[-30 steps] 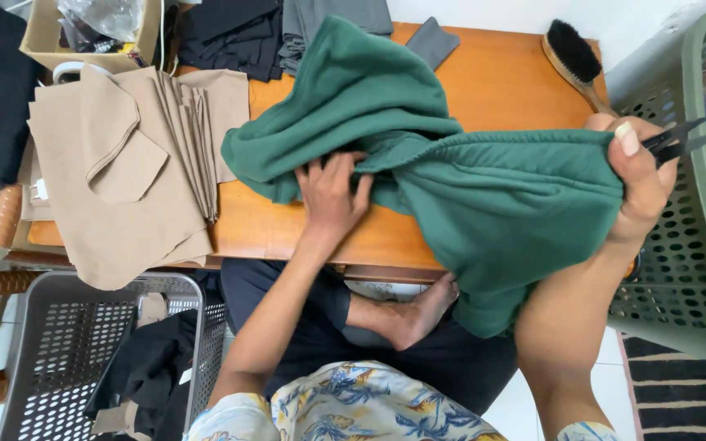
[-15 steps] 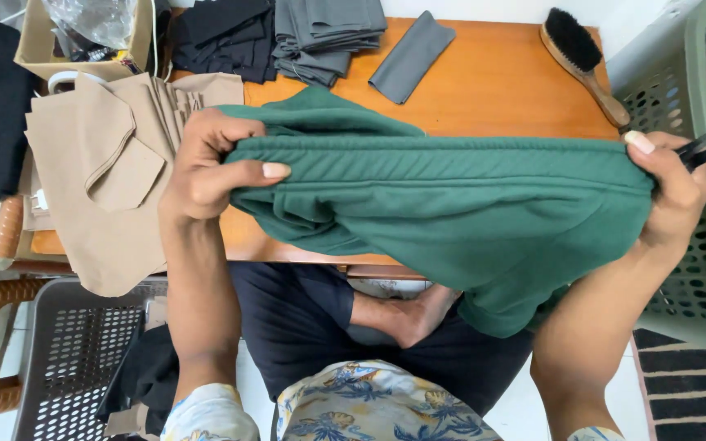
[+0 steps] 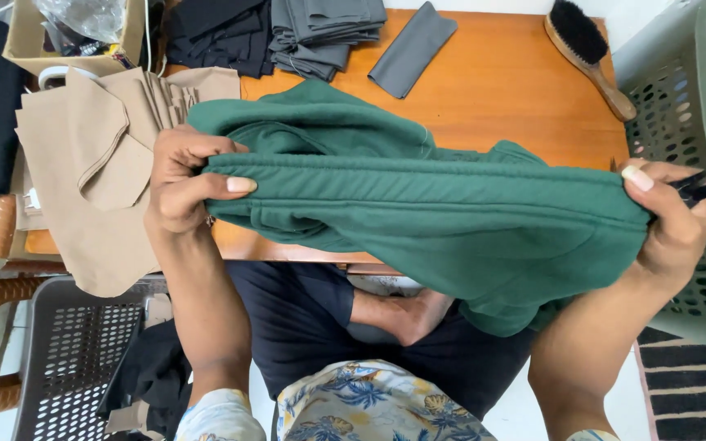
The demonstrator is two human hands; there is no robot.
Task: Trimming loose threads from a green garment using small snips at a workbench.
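Both hands grip a green fleece garment (image 3: 418,208) stretched above the table's (image 3: 500,90) near edge: left hand (image 3: 185,180) clenched on one end, right hand (image 3: 668,220) pinching the other alongside black scissors (image 3: 704,184).

Both hands stretch green garment (image 3: 418,212) over counter (image 3: 500,90): left hand (image 3: 181,184) and right hand (image 3: 672,224) each pinching one end
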